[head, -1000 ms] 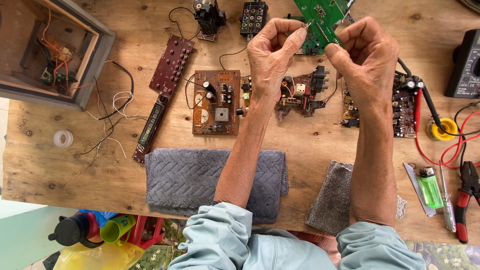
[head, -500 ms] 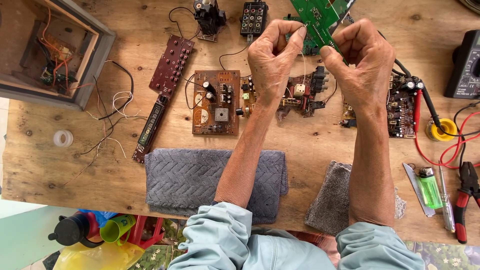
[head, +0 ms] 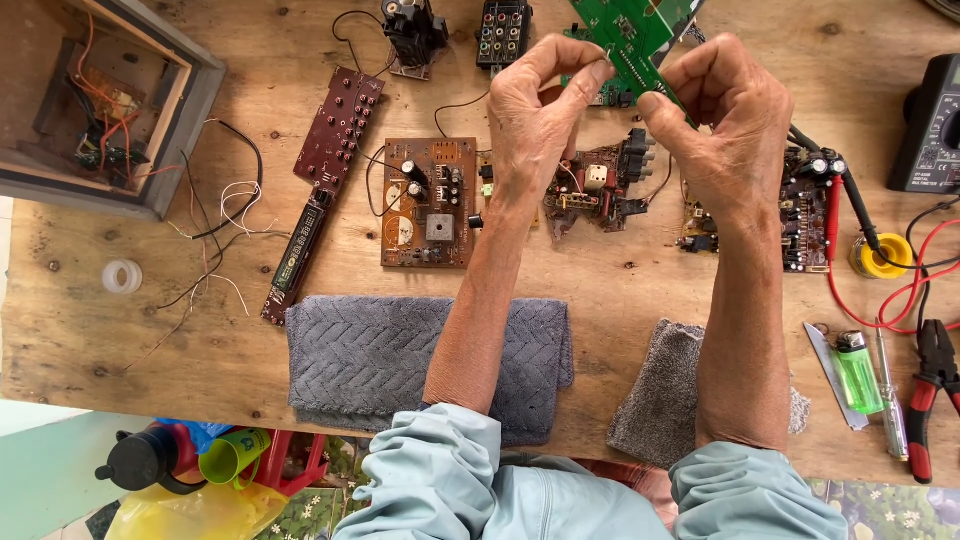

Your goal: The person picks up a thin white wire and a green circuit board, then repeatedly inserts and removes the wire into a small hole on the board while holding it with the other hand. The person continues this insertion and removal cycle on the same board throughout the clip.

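A wooden table point(head: 700, 330) carries everything, and above its far edge both hands hold up a green circuit board point(head: 630, 35), tilted so that it runs from upper left down to lower right. The left hand point(head: 535, 120) pinches the board's lower edge between thumb and forefinger, its fingers curled closed around that edge; the right hand point(head: 725, 115) grips the board's lower right end, thumb tip pressed against the edge and the other fingers folded shut behind it. The board sits between the two sets of fingertips, clear of the table. Below the forearms lie a folded grey towel point(head: 370, 355) and a smaller grey cloth point(head: 660, 400). At far left stands an open grey wooden box point(head: 150, 170) with wires inside. A brown circuit board point(head: 428, 202) lies flat left of the left wrist. Near the right edge lie a black multimeter point(head: 930, 125), red-handled pliers point(head: 928, 400), a green lighter point(head: 858, 372) and a yellow solder spool point(head: 878, 258).
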